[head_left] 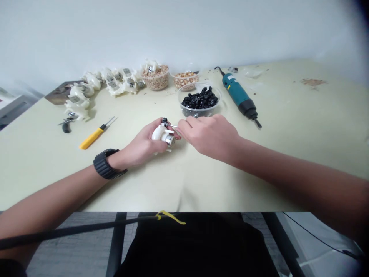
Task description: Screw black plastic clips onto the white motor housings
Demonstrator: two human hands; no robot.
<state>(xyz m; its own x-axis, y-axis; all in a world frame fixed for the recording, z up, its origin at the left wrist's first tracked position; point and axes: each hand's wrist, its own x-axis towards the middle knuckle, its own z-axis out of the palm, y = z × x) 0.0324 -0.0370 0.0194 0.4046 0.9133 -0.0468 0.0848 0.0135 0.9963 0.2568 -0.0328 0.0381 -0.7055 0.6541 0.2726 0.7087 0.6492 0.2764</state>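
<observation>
My left hand [148, 140] is closed round a white plastic motor housing [158, 133] with a silvery metal part [169, 140] at its near right end. A small black plastic piece [164, 121] stands at the top of the housing. My right hand [209, 132] pinches a thin metal rod [173, 125] that reaches left to the black piece; whether the two touch is hard to make out. The fingertips of my right hand are partly hidden behind its knuckles.
Behind my hands stand a tub of small black parts [200, 102] and two tubs of brownish pieces [155, 81] [186, 79]. A green electric screwdriver [239, 94] lies right, a yellow-handled screwdriver [93, 136] left. Several white housings [77, 100] line the back left. A dark cable [72, 231] crosses the table's front.
</observation>
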